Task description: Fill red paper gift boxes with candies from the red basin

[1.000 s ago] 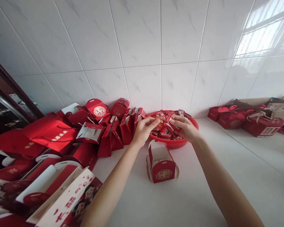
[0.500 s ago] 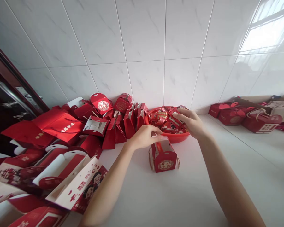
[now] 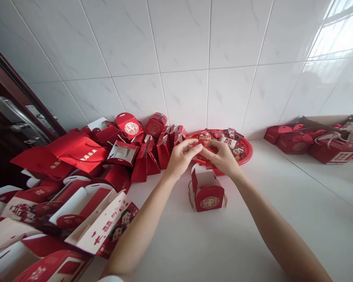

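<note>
Above a small red carton box, my left hand and my right hand meet at the fingertips. Both are closed in a pinch around a small red packet, which the fingers partly cover. The carton stands upright with its top open, a gold round emblem on its front and twisted cord handles hanging at its sides. Just behind it is a red plastic basin, heaped with red-wrapped sweets. My hands hide part of the basin's front and left side.
Many red and white gift boxes crowd the left of the white counter, with shiny red paper bags among them. More red boxes sit at the far right. A tiled wall runs behind; a door handle shows at left.
My right hand has moved left from the basin's sweets, and my left hand has risen from the carton's top. They now meet at a red packet. The view has shifted slightly.
</note>
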Tool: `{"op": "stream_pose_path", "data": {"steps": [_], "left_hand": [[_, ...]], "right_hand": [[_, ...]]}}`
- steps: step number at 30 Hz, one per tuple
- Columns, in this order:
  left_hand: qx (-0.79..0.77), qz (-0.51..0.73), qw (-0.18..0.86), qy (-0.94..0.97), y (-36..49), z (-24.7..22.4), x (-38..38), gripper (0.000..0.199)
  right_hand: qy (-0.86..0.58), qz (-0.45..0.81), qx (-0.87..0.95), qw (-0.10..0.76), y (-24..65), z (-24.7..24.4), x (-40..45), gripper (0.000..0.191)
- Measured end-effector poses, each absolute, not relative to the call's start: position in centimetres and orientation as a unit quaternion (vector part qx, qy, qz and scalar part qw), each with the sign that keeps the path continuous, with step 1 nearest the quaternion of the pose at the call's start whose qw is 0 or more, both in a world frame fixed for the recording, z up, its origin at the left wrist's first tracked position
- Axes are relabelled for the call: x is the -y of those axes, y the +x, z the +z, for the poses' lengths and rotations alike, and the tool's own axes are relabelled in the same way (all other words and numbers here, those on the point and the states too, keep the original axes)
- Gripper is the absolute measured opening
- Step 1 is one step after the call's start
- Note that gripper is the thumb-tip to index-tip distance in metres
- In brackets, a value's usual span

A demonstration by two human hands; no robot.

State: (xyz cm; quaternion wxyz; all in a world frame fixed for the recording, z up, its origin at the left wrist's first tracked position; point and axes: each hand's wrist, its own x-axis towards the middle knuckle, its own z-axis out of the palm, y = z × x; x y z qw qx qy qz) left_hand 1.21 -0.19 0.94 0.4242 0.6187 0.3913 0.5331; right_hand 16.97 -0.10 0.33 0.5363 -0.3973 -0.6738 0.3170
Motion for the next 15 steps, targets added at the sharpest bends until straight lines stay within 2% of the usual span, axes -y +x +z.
{"op": "stream_pose_path", "data": {"steps": [9,12,15], "left_hand": [[-0.378,0.55,0.451,0.593,1.2,0.5,-0.3,0.031],[-0.388,0.54,0.435,0.608,0.8,0.4,-0.5,0.033],[-0.424,0.457,0.373,0.687,0.3,0.2,-0.4,0.027]], "right_hand": [[-0.399,0.278,0.73,0.481,17.8,0.5,0.1,0.058],[-0.395,0.277,0.712,0.51,18.2,0.6,-0.1,0.058],[-0.408,0.271,0.672,0.556,18.8,0.9,-0.1,0.061]]}}
